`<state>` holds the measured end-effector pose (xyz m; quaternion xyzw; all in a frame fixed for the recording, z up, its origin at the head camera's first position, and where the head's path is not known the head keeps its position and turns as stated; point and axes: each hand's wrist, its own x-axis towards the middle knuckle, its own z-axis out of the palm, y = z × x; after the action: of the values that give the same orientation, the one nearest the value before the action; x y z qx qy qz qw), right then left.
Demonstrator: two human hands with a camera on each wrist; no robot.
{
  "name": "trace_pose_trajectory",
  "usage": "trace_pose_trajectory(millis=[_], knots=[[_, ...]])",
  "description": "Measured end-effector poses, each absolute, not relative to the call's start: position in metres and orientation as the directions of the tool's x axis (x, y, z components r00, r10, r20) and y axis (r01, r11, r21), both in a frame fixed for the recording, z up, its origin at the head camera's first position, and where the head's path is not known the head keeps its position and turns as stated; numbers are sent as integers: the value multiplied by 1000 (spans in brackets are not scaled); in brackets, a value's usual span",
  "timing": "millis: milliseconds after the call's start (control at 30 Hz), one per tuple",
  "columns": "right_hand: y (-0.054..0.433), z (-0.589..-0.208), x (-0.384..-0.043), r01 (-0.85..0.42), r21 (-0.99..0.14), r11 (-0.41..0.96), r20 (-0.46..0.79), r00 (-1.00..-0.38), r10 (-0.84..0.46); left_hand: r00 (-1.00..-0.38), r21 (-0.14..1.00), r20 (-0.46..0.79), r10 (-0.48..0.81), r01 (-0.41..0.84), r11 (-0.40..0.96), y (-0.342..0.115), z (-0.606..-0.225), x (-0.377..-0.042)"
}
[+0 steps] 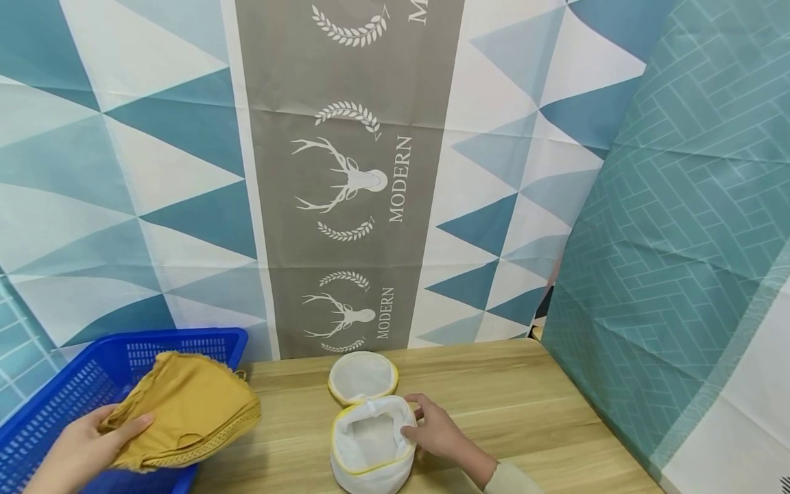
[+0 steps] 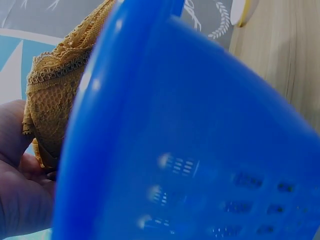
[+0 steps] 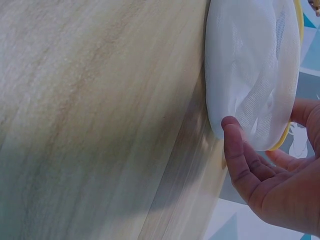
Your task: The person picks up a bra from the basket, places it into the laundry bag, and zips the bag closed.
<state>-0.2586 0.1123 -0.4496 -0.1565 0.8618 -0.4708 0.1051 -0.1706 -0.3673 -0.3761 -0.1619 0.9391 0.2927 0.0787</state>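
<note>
Head: the left hand (image 1: 86, 442) pinches folded mustard-yellow lace-trimmed cloth (image 1: 191, 408) above the blue plastic basket (image 1: 185, 336); the right hand (image 1: 439, 433) grips a round white mesh bag (image 1: 370, 477) by its rim, lid (image 1: 363, 377) toward the wooden table's (image 1: 506, 405) far edge. Left wrist: keep the lace gathered. Right wrist: fingers (image 3: 240, 167) cup mesh; hold lightly, mouth wide.

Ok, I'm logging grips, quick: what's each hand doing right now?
Left hand: holding the yellow cloth.
Right hand: holding the white mesh bag at its rim.
</note>
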Motion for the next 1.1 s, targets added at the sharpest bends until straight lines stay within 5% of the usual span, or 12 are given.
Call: trace_pose_trajectory(millis=[1100], knots=[[110,-449,-257,-180,-841,511,-25,-929,-368,-970,716,-187,-157,-244,654,-325,-370,-183]])
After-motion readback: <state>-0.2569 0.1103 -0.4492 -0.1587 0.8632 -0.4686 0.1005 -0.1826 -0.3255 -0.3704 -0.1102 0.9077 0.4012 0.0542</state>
